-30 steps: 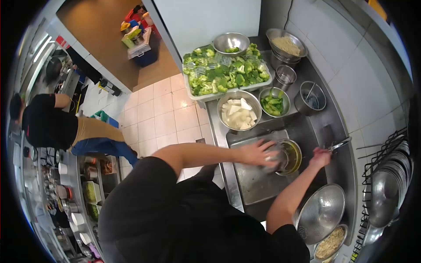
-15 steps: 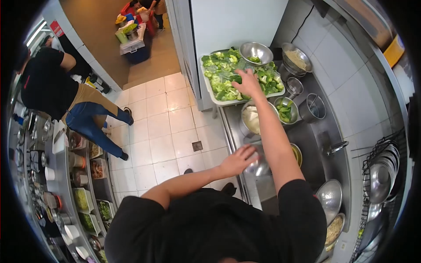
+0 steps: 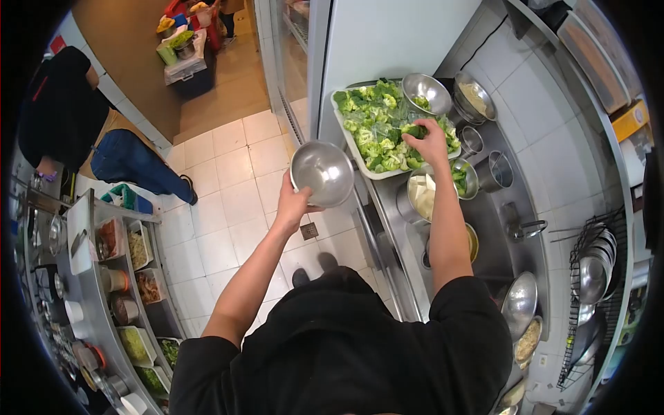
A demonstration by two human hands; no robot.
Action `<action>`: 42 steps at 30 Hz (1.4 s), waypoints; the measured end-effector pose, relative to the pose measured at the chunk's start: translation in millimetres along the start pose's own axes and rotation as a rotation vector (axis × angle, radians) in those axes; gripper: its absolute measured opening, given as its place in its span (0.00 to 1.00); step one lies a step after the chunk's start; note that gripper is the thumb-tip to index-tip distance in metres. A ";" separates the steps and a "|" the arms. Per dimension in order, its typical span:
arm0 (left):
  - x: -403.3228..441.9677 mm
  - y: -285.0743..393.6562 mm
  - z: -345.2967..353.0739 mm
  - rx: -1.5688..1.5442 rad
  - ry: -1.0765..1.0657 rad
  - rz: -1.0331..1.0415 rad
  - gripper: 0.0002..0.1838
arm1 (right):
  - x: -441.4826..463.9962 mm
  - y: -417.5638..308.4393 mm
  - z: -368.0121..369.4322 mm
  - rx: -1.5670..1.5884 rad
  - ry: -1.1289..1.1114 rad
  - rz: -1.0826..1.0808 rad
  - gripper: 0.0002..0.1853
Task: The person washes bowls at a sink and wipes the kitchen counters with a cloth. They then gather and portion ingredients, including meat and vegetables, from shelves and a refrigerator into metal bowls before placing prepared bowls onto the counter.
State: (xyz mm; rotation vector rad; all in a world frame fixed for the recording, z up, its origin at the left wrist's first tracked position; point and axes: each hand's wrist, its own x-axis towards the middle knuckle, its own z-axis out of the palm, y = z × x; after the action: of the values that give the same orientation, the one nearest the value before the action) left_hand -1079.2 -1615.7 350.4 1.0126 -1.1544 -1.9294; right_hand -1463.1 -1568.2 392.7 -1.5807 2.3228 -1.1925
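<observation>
My left hand [image 3: 293, 202] grips the rim of a metal bowl [image 3: 322, 174], with the thumb inside; the bowl is held tilted over the floor and nothing shows in it. My right hand [image 3: 430, 143] has its fingers curled on a piece of broccoli [image 3: 413, 130] above the right part of a white tray [image 3: 350, 144]. Cut broccoli florets [image 3: 377, 144] fill that tray, partly under clear plastic. Another metal bowl [image 3: 426, 94], with a few green pieces inside, rests on the tray's far edge. Nearer me stands a container of white pieces [image 3: 421, 196].
The steel sink counter [image 3: 494, 221] runs along my right, with a faucet [image 3: 529, 229] and several bowls. A bowl of green vegetables [image 3: 465, 180] is beside my right forearm. At the left, a co-worker [image 3: 62, 117] stands by a counter with food containers [image 3: 135, 346].
My left hand has picked up a metal bowl from the sink side and moved it left, over the floor. My right hand, open over the tray before, has closed on broccoli.
</observation>
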 end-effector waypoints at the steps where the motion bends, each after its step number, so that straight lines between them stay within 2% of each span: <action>1: 10.2 9.1 6.4 -0.004 -0.002 -0.001 0.38 | -2.0 -16.4 0.2 -0.004 0.000 0.000 0.26; 3: 29.9 23.6 22.8 -0.068 -0.108 -0.121 0.38 | -1.1 -53.1 5.0 0.468 -0.086 -0.062 0.24; 4: 38.1 30.9 31.4 -0.061 -0.129 -0.147 0.37 | 4.7 -75.8 1.7 0.466 -0.094 -0.060 0.24; 6: 51.7 37.2 44.3 -0.108 -0.150 -0.175 0.37 | 19.7 -110.5 -2.8 0.373 -0.551 -0.266 0.20; 7: 58.9 39.2 48.2 -0.149 -0.176 -0.196 0.37 | 35.4 -107.6 4.5 0.378 -0.556 -0.272 0.20; 11: 76.7 37.3 51.0 -0.105 -0.139 -0.175 0.37 | 147.4 -71.3 50.2 -0.289 -0.430 -0.248 0.17; 13: 73.4 42.2 51.5 -0.087 -0.121 -0.149 0.37 | 188.5 -43.6 75.1 -0.446 -0.595 -0.255 0.20; 14: 72.6 42.0 50.7 -0.088 -0.105 -0.156 0.37 | 204.2 -28.5 87.7 -0.438 -0.608 -0.260 0.20; 16: 75.6 46.4 48.4 -0.143 -0.089 -0.156 0.36 | 231.1 -11.9 106.9 -0.800 -0.845 -0.164 0.20; 20: 80.1 48.8 43.2 -0.194 0.015 -0.142 0.36 | 231.4 -37.4 119.0 -0.692 -0.780 -0.228 0.19; 22: 85.7 47.7 41.6 -0.181 0.045 -0.152 0.35 | 227.1 -8.5 146.8 -0.343 -0.828 -0.495 0.18; 26: 86.0 47.9 35.8 -0.153 0.063 -0.148 0.34 | 243.2 -22.1 145.4 -0.329 -0.850 -0.339 0.21; 29: 82.9 44.9 29.3 -0.165 0.092 -0.155 0.34 | 241.0 -38.0 151.5 -0.275 -0.848 -0.478 0.18; 31: 86.8 44.1 28.6 -0.189 0.147 -0.170 0.35 | 233.8 -42.2 171.8 -0.308 -0.820 -0.563 0.22; 33: 91.0 43.6 24.7 -0.171 0.139 -0.150 0.34 | 204.5 -56.7 182.1 -0.592 -0.743 -0.575 0.25; 34: 90.9 43.1 21.5 -0.156 0.130 -0.139 0.34 | 202.3 -58.6 184.7 -0.585 -0.752 -0.576 0.25; 37: 88.7 45.4 8.8 -0.184 0.112 -0.128 0.35 | 214.8 -62.0 191.1 -0.667 -0.970 -0.589 0.26; 40: 89.6 32.3 -9.7 -0.246 0.198 -0.071 0.35 | 213.3 -59.4 190.5 -0.674 -0.847 -0.722 0.15; 42: 80.1 30.4 -18.7 -0.195 0.303 -0.038 0.33 | 207.9 -69.9 174.8 -0.473 -0.841 -0.718 0.15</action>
State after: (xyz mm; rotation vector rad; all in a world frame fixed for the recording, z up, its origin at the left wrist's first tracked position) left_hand -1097.0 -1701.6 349.8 1.1770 -0.7671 -1.7999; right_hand -1423.8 -1845.8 386.4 -2.5197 1.5499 0.1092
